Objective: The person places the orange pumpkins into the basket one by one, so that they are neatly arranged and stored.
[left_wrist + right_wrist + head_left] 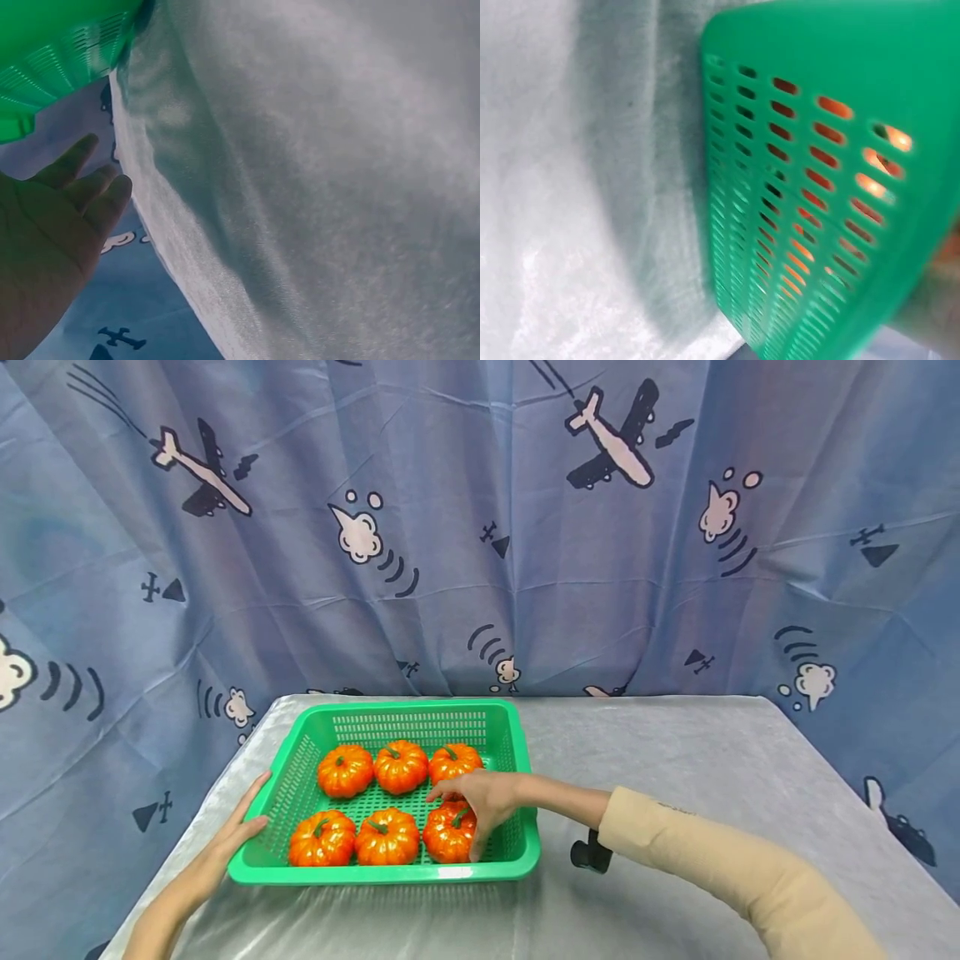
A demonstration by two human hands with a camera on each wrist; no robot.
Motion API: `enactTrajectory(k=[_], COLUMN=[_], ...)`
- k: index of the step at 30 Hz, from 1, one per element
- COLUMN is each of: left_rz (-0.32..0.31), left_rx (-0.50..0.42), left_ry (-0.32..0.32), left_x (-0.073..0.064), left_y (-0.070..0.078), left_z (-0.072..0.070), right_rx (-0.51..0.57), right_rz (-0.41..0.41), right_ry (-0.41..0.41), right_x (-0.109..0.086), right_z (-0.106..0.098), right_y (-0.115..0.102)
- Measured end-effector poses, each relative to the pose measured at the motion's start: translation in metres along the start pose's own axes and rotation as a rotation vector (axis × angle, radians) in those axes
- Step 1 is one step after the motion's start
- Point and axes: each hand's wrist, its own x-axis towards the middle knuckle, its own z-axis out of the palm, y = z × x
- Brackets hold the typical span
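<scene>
A green plastic basket [382, 874] with slotted walls holds small glossy orange pumpkins, three in a back row and three in front. My right hand [491, 793] reaches over the basket's right side and grips the front-right pumpkin [448, 837], fingers behind it and thumb at its right. Just behind that hand lies the back-right pumpkin [456, 762], partly covered. At the basket's left side my left hand [217, 847] has its fingers extended beside the rim; whether they touch it is unclear. In the left wrist view, the left hand's [56, 225] palm shows, holding nothing.
A pale grey cloth [660, 768] covers the table. Behind it hangs a blue curtain [435, 618] printed with planes. A black device [591, 853] sits under the right wrist. In the right wrist view, the slotted basket wall [780, 187] blocks most of the pumpkins.
</scene>
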Motion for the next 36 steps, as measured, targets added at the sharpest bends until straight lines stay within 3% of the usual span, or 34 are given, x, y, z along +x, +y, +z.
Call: enactTrajectory(k=[3,7,11,16,20,23,29,33,36], left_rz=[-0.002,0.0,-0.009,-0.047,0.021,0.073,0.086,0.063,0.076], left_rx=[0.011,0.044,0.071,0.081,0.171,0.281,0.451,0.602,0.707], left_ry=[0.0,0.002,-0.022,-0.063,-0.02,0.047,0.173,0.246,0.31], left_x=[0.001,0.002,0.003,0.004,0.002,0.002,0.01,0.015,0.017], left_y=[-0.001,-0.003,-0.004,-0.002,-0.002,0.0,0.01,0.023,0.038], left_z=[-0.001,-0.002,-0.01,-0.02,-0.023,-0.023,-0.024,-0.02,-0.005], right_rx=[0.039,0.091,0.16,0.209,0.255,0.27,0.153,-0.025,-0.186], right_rz=[-0.045,-0.109,-0.111,-0.024,0.066,0.123,0.185,0.267,0.358], right_ry=[0.089,0.282,0.436,0.57,0.678,0.749,0.861,0.888,0.876], right_x=[-0.011,-0.031,-0.055,-0.091,-0.117,-0.134,-0.153,-0.156,-0.156], right_z=[-0.005,-0.011,-0.018,-0.017,-0.012,-0.009,-0.002,0.001,0.005], right_y=[-0.001,-0.001,0.004,0.019,0.036,0.046,0.056,0.057,0.054])
